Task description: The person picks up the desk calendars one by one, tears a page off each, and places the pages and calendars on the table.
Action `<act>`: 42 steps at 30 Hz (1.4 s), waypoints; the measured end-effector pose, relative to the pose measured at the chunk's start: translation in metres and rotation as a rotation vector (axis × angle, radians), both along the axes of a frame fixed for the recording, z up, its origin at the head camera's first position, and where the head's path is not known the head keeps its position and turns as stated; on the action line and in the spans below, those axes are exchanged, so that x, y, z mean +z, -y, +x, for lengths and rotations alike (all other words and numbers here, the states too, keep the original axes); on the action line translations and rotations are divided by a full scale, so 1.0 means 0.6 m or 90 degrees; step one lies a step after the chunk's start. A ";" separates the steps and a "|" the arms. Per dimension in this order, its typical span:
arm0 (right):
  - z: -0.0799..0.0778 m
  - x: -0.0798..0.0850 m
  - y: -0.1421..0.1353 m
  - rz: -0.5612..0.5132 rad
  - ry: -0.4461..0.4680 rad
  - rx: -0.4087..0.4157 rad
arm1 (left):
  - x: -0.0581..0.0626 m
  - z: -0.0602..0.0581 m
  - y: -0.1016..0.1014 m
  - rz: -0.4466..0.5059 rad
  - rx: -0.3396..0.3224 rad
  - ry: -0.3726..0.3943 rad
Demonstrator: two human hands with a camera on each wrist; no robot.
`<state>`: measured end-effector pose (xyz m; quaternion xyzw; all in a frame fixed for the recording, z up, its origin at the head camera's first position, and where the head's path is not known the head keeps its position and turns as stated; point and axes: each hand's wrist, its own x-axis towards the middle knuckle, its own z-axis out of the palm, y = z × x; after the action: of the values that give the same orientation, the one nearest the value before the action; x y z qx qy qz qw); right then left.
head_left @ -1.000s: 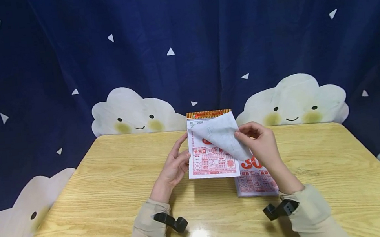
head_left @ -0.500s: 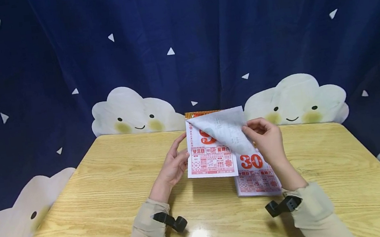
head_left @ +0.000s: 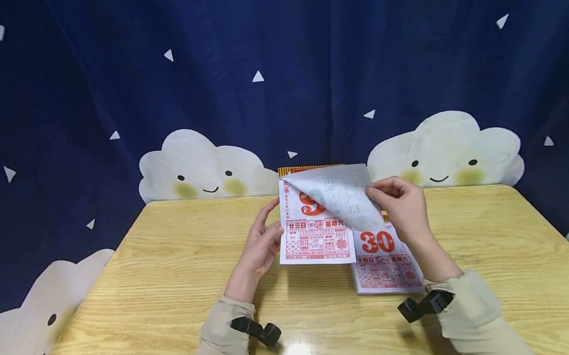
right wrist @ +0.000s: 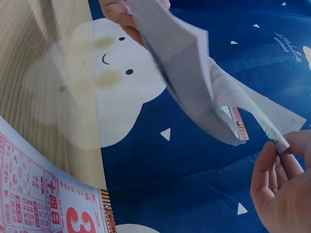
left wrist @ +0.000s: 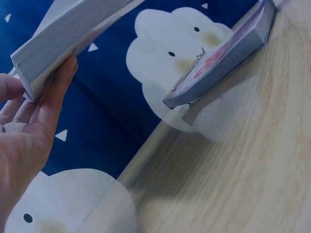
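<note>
A thick tear-off calendar [head_left: 316,239] with a red 9 on its front sheet is held up over the table by my left hand [head_left: 260,249]. The left thumb lies on the front edge, the fingers behind the block, as the left wrist view shows. My right hand [head_left: 404,205] pinches the edge of a thin top sheet [head_left: 347,193] between thumb and fingers. That sheet is folded back diagonally, pale underside showing, and stays joined at the calendar's upper left. A second calendar [head_left: 385,269], marked with a red 30, lies below the right hand, partly overlapped by the held one.
Both calendars are over a light wooden table [head_left: 203,341]. Behind its far edge hangs a dark blue curtain [head_left: 225,42] with white triangles and smiling clouds. Each wrist wears a black camera strap.
My right hand has moved right and slightly up with the sheet, folding it farther back, so the red 9 and the second calendar's 30 show more. The left hand has stayed nearly still.
</note>
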<state>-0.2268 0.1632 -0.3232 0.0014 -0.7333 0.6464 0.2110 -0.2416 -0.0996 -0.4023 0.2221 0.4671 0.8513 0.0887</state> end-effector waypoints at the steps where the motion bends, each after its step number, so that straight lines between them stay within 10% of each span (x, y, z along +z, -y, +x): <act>1: 0.000 0.000 -0.001 -0.004 0.002 -0.001 | 0.000 0.000 0.000 -0.002 0.000 -0.001; 12: -0.002 0.011 -0.020 -0.136 0.010 0.003 | 0.006 0.002 0.004 -0.006 0.017 0.009; 21: -0.045 -0.041 -0.062 -0.169 -0.056 0.082 | 0.006 0.001 0.009 -0.012 0.016 0.005; 29: -0.006 0.016 -0.044 -0.192 0.014 -0.002 | 0.008 -0.001 0.016 -0.012 0.034 0.009; 42: -0.004 0.025 -0.063 -0.265 0.007 -0.023 | 0.013 0.000 0.023 -0.007 0.046 0.005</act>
<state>-0.2291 0.2009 -0.3081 -0.0585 -0.5851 0.7800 0.2142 -0.2415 -0.1133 -0.3946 0.2012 0.4792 0.8521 0.0614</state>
